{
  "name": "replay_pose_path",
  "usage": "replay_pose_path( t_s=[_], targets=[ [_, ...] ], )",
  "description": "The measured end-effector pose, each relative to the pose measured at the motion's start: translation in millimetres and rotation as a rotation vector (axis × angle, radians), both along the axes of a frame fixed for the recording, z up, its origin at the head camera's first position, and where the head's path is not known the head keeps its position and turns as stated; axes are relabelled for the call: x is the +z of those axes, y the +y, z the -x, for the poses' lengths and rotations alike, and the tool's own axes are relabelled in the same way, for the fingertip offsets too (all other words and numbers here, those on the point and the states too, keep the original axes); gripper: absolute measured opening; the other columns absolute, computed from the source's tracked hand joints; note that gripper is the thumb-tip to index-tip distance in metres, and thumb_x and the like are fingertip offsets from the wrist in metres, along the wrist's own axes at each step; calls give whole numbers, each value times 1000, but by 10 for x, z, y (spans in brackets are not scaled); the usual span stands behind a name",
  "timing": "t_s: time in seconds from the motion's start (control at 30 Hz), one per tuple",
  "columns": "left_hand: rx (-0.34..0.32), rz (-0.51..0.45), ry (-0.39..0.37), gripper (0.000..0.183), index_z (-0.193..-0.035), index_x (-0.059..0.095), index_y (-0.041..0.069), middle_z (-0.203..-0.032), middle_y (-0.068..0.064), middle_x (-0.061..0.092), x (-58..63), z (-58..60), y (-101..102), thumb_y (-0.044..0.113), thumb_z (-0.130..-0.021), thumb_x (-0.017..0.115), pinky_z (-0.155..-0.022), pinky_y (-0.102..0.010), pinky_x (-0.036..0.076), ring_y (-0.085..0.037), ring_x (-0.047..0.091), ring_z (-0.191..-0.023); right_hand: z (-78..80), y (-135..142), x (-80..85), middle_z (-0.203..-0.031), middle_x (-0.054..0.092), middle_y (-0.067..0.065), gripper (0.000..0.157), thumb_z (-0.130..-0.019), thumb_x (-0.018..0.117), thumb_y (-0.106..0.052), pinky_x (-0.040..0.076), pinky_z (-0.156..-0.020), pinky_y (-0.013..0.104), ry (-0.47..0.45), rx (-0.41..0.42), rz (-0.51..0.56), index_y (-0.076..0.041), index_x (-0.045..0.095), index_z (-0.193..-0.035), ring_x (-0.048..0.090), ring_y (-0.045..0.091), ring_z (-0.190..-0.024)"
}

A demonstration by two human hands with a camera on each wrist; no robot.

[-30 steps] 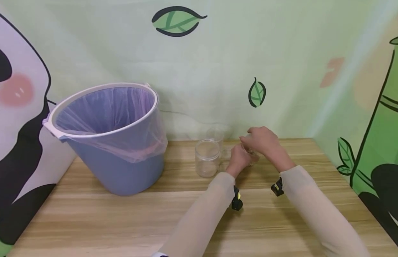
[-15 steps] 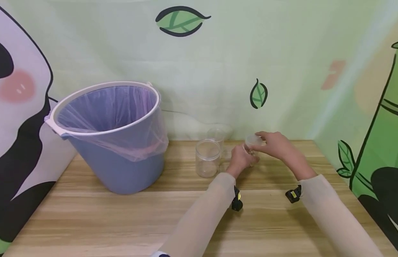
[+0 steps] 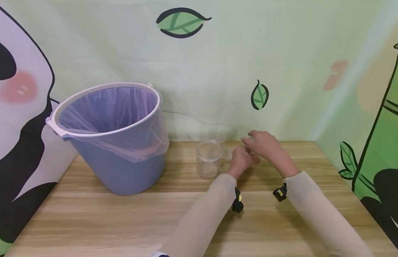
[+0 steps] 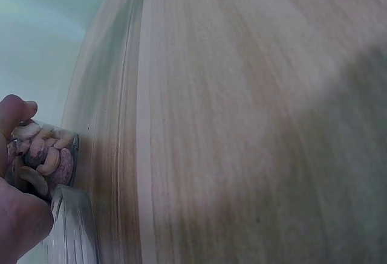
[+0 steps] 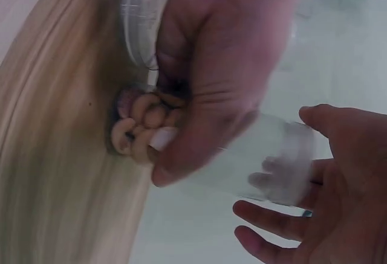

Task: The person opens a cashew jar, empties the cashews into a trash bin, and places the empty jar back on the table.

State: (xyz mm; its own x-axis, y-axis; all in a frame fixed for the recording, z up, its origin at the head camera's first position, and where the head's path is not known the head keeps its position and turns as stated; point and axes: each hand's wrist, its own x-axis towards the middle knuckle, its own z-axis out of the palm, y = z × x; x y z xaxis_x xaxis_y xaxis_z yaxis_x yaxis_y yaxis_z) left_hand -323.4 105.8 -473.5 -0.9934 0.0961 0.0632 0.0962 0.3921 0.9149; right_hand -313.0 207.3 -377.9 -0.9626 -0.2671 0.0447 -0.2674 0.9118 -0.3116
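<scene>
My left hand (image 3: 242, 159) grips a small transparent jar (image 5: 236, 167) near the back of the table. Cashews and reddish mottled nuts (image 4: 45, 155) fill its lower part, below the curled fingers. Over the jar's top is my right hand (image 3: 263, 144); its thumb and fingers are around the pale, see-through lid (image 5: 296, 161), with two fingers extending past it. The lid sits on the jar. From the head view, both hands cover most of the jar. In the right wrist view the jar appears lying sideways because of the camera angle.
Left of my hands stands a wide transparent jar (image 3: 208, 160), with another transparent jar (image 3: 217, 135) behind it. A blue bin (image 3: 131, 175) with a thin purple liner stands on the left of the wooden table (image 3: 122, 221). A printed cloth (image 3: 199, 71) hangs behind.
My right hand turned outward to the right, exposing the lid, then came back over the jar's top. The left hand kept its grip in place.
</scene>
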Motion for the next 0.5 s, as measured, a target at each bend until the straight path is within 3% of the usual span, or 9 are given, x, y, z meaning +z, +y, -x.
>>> replay_pose_path(
  t_s=[0.23,0.5],
  targets=[
    [1,41,20,24,-69,61,16,-60,10,54,-44,-3,4,8,-75,83,-67,-26,43,-10,47,-64,-8,46,-98,-121,67,29,62,-97,51,-45,55,-85,54,54,-57,17,6,62,-130,68,43,-100],
    [-34,-41,2,13,-83,71,9,-66,9,62,-43,-30,-31,9,-78,83,-59,-24,45,-8,53,-60,-125,223,-44,-131,61,33,77,-95,58,-54,52,-94,57,-12,-59,65,7,51,-142,63,44,-113]
  ],
)
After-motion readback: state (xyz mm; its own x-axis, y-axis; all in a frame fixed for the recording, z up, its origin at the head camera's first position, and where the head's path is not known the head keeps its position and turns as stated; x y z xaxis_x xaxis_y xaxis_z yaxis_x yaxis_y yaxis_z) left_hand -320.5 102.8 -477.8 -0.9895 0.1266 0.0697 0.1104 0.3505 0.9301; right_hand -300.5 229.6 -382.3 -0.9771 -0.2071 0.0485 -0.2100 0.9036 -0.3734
